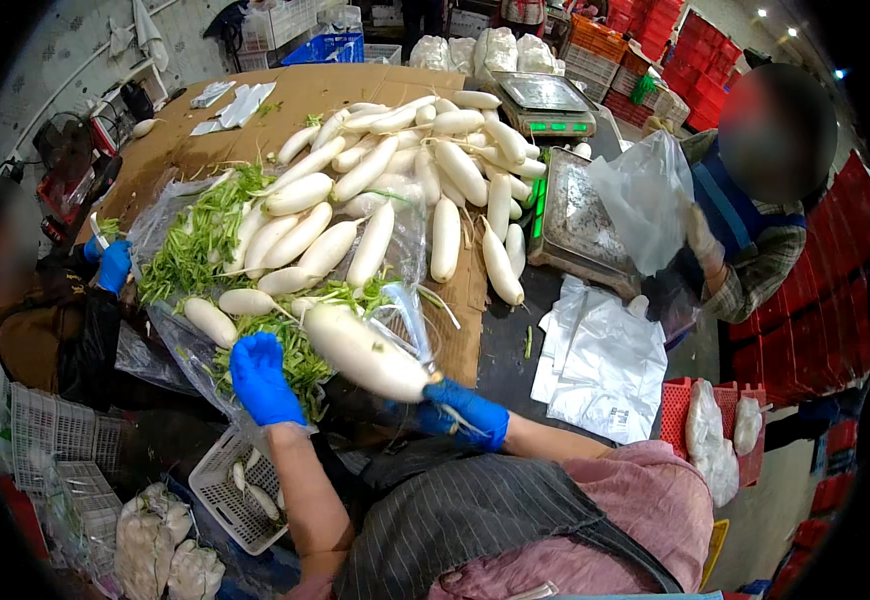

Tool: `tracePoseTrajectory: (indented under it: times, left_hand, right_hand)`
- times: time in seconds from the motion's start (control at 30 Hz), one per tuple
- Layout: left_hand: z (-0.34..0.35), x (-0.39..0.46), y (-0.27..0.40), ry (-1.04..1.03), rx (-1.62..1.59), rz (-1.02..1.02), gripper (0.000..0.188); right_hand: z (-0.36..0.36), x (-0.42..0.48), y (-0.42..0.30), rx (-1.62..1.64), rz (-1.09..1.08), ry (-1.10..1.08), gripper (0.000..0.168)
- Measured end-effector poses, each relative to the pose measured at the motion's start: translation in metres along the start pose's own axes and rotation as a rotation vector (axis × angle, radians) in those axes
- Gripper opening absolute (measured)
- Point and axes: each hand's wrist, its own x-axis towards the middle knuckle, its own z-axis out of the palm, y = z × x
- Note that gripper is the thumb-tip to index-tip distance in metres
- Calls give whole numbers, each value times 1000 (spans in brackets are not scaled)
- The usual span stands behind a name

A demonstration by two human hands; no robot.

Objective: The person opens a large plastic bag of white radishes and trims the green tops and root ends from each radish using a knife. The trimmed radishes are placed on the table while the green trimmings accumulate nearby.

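Note:
A large white daikon radish (364, 352) is raised before me, its cut end at my right hand (469, 412). That hand, in a blue glove, is closed around this end, and thin stalks or roots stick out by its fingers. My left hand (264, 379), also gloved in blue, stays apart from the daikon with fingers loosely bent and nothing seen in it. A heap of daikons (375, 165) and chopped green leaves (210, 232) lie on clear plastic sheeting and cardboard beyond my hands. A blurred clear or shiny strip (409, 319) shows behind the held daikon.
Two scales (585, 217) stand at the right by white plastic bags (607, 360). A co-worker at the right holds a clear bag (649, 202); another, in blue gloves, is at the left. A grey plastic crate (232, 487) with small daikons sits below my left arm.

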Motion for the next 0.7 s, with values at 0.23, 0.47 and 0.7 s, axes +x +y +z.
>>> tracePoseTrajectory:
  times: [0.23, 0.47, 0.7]
  left_hand:
    - [-65, 5, -3, 115, 14, -58, 22]
    - [-80, -2, -14, 195, -43, -143, 20]
    - [-48, -17, -24, 92, -129, -205, 18]
  right_hand:
    - [-82, 56, -53, -268, -650, 676, 22]
    - [-107, 79, -125, -1063, -1032, 972, 43]
    - [-89, 235, -118, -834, -584, 805, 58]
